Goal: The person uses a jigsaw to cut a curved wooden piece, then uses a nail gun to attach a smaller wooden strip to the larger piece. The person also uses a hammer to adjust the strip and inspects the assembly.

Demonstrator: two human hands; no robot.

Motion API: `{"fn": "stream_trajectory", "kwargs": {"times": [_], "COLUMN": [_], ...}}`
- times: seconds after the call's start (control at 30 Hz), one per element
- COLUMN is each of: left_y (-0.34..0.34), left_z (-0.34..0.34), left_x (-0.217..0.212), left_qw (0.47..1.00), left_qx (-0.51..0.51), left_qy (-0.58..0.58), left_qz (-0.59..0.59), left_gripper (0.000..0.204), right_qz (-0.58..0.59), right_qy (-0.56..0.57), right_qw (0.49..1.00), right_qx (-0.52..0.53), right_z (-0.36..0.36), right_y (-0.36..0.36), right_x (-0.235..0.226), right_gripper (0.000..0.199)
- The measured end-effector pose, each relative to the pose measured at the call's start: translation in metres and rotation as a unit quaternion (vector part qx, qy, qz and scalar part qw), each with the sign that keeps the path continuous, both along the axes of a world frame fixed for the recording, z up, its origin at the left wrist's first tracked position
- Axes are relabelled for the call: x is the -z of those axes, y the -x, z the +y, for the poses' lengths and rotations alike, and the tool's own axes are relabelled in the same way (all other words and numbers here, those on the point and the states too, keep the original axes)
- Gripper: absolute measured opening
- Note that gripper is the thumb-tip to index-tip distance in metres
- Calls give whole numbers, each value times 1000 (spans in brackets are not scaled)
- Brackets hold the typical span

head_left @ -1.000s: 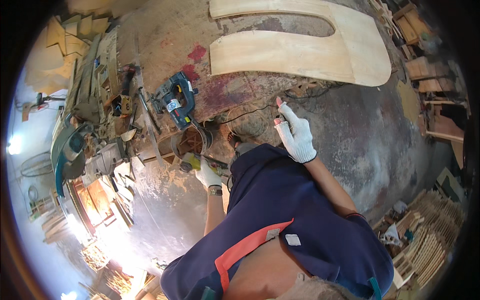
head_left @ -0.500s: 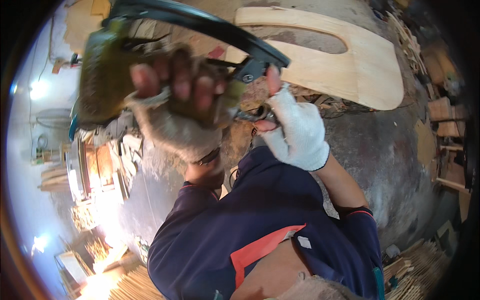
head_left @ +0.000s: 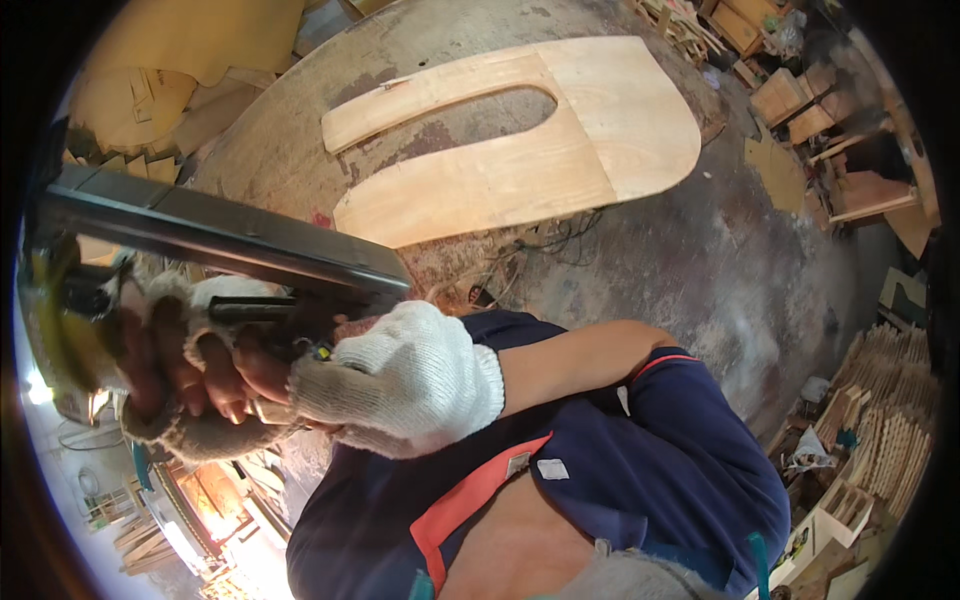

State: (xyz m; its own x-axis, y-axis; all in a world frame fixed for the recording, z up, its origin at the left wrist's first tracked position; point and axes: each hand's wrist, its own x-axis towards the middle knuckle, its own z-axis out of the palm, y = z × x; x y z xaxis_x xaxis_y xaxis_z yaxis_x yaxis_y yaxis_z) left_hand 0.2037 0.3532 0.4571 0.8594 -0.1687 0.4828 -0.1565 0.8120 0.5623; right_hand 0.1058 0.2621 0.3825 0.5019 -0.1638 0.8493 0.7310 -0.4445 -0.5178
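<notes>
Hands occupy the left half of the head view, raised close under the camera. The right hand (head_left: pixel 410 375), in a white knit glove, is curled shut at about eight o'clock from the picture's centre, its fingers closing toward the rear of a long dark metal tool (head_left: pixel 230 240) that runs from ten o'clock in to the middle. The left hand (head_left: pixel 180 370), in a worn glove with the fingertips bare, is wrapped around the same tool's grip at nine o'clock; a yellow-green part (head_left: pixel 60 320) of the tool sits just beside it at the far left rim. Whether the right hand truly clamps the tool or only steadies a small part at its back end cannot be told, since the gloves hide the contact.

The tool is therefore held up in the air in both hands, well apart from any wood. At twelve o'clock a pale plywood panel (head_left: pixel 560 140) with a long rounded slot cut through it lies flat on the stained round worktop (head_left: pixel 700 270). Its outline and slot look already cut, and nothing rests on it. A thin dark cable (head_left: pixel 545 240) trails along the panel's near edge.

Judged from this, the cutting of the panel seems finished, while the work with the hand-held tool looks only at its preparing stage: it is being gripped or adjusted, not yet applied to the panel. Stacked timber offcuts (head_left: pixel 880 400) fill the three o'clock rim.
</notes>
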Motion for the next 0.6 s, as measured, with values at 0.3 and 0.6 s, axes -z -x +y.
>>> {"fn": "stream_trajectory", "kwargs": {"times": [0.3,0.6], "left_y": [-64,-44], "left_z": [-82,-138], "left_x": [117,250], "left_qw": [985,811], "left_qx": [-5,232], "left_qy": [-90,-460], "left_qz": [149,277], "left_gripper": [18,59], "right_qz": [371,613], "right_qy": [161,146], "right_qw": [913,756], "right_qx": [56,177], "right_z": [-118,-151], "right_y": [-74,-92], "right_x": [28,137], "right_gripper": [67,66]}}
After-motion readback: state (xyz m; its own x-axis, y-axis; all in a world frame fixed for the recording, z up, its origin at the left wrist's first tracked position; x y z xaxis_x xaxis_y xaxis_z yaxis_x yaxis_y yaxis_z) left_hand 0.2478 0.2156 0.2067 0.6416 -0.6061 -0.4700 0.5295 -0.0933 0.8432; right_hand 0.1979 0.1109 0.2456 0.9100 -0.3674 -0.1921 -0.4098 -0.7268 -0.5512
